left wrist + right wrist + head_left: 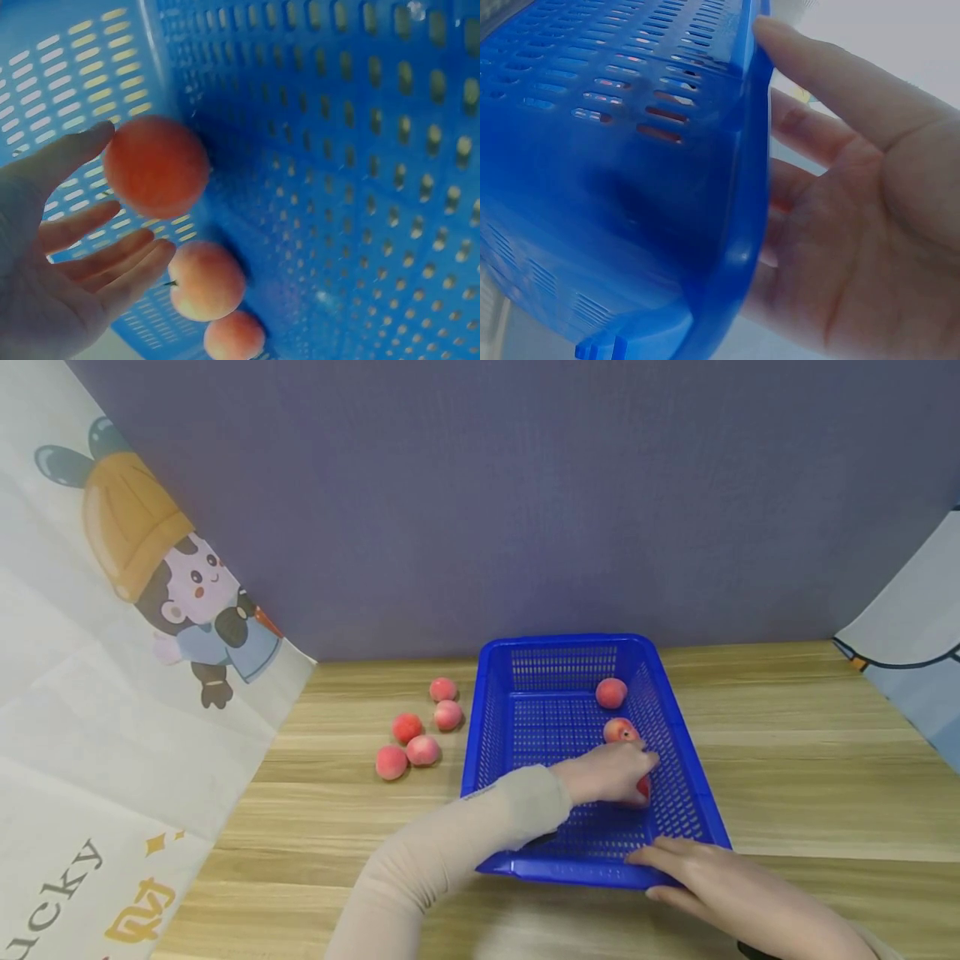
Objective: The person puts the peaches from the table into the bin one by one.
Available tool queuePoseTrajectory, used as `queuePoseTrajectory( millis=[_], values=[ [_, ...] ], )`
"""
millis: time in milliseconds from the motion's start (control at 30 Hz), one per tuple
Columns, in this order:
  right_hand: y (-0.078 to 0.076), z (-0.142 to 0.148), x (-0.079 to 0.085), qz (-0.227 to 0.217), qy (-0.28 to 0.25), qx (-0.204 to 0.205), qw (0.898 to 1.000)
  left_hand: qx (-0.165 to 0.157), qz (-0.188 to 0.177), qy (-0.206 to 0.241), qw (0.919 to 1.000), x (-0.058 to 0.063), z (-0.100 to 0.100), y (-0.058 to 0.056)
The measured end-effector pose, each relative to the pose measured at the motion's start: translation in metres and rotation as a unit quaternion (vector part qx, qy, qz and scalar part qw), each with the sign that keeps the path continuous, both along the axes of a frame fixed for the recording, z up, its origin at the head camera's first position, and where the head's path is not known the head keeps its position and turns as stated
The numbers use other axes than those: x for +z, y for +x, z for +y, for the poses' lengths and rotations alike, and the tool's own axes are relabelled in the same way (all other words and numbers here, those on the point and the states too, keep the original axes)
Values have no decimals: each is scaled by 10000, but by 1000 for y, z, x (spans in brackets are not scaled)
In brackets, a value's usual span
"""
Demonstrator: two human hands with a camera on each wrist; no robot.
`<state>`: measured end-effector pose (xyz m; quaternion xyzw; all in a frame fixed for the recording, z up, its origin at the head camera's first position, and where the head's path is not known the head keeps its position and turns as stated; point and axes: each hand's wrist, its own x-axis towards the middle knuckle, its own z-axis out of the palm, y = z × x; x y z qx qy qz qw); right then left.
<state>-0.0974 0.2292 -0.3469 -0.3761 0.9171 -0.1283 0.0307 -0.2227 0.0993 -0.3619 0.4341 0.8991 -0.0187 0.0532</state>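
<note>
One basket [551,727], three peaches [611,693] inside, five outside; left hand [609,772] unclenched; right hand [716,878] grips the basket.

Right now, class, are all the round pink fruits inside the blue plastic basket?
No: five round pink fruits lie on the wood-grained table, outside the blue plastic basket.

3 cams, 1 basket [570,870] in all
Head: high, facing forward and down. Left wrist: tight on basket interior, shares 3 peaches [156,166] with head. Right wrist: tight on rim [739,247], shared with head.
</note>
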Motion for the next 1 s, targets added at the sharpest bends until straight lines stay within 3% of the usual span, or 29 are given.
queuePoseTrajectory(
  millis=[267, 433, 733, 833, 1000],
  values=[
    [0, -1, 2, -100, 74, 19, 9999, 51, -295, -270, 9992, 14, 0, 1],
    [-1, -1, 3, -464, 120, -62, 9988, 65, -446, -256, 9987, 26, -1, 1],
    [-2, 0, 2, -426, 119, -26, 9990, -92, -248, -355, 9990, 43, -9, 4],
    [-1, 0, 1, -179, 71, 47, 9998, -138, -208, -408, 9989, 50, -13, 6],
    [-1, 1, 1, -273, 36, 57, 9996, -146, -148, -592, 9980, 63, -22, 9]
  ],
)
